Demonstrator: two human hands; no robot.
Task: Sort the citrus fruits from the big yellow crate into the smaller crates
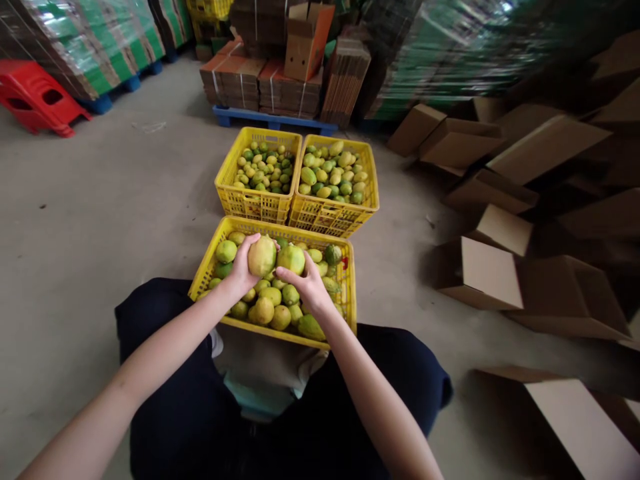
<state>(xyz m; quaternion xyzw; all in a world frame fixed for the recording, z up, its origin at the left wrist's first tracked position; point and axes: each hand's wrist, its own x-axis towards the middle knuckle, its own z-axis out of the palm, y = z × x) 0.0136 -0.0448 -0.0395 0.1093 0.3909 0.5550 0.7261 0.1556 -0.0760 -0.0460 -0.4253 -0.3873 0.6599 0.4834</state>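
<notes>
My left hand (243, 265) is wrapped round a large yellow-green lemon (262, 256). In my right hand (309, 285) is a second, greener lemon (291, 259), gripped between thumb and fingers. Both fruits are held side by side, close together, above a yellow plastic crate (349, 293) that stands between my knees. Loose lemons (271, 296) in yellow and green shades fill that crate; my hands and forearms hide some of them. A dark green, ridged fruit (333, 254) lies near the crate's right end.
Beyond stand two more yellow crates, one left (253, 203) and one right (334, 217), holding lemons. Open cardboard boxes (493, 272) are heaped along the right. Bundled flat cardboard (235, 83) rests on a blue pallet (275, 122) at the back. A red plastic stool (43, 97) is far left.
</notes>
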